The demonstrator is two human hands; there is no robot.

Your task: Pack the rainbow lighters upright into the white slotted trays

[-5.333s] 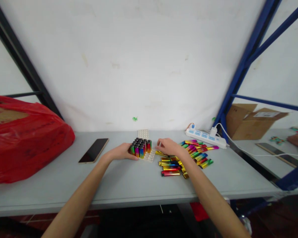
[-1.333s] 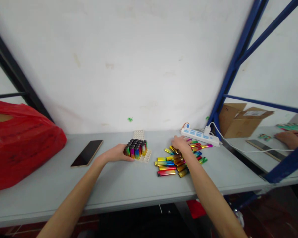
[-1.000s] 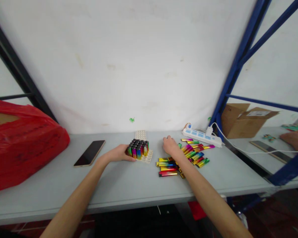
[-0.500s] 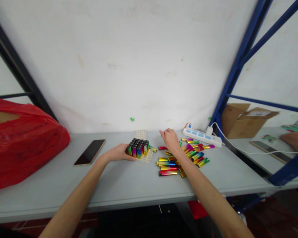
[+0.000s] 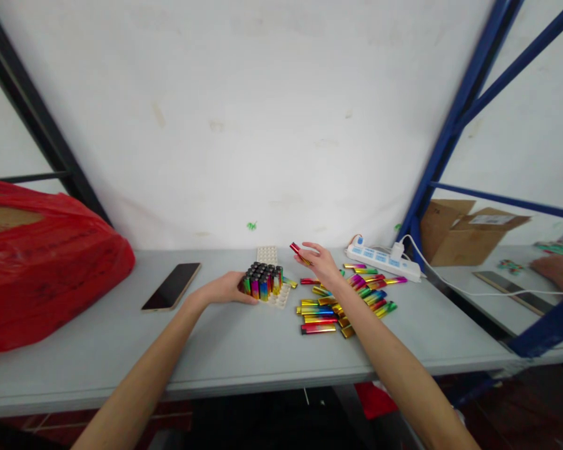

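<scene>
Several shiny rainbow-coloured lighters stand upright, black ends up, in a pale tray with holes. My left hand grips the left side of this upright group, its thumb along the near side and its other fingers partly hidden behind. Above the table, to the right of the tray, my right hand pinches a red and gold lighter, tilted with its red end up and to the left. Beneath and beside my right forearm lies a loose pile of metallic lighters.
At the left are a phone and a red plastic bag. A white power strip with a cable sits behind the pile. Beyond the blue rack post stand a cardboard box and another person's hand.
My right hand has risen slightly off the pile, and a red and gold lighter now shows in its fingers. My left hand stays on the upright lighters.
</scene>
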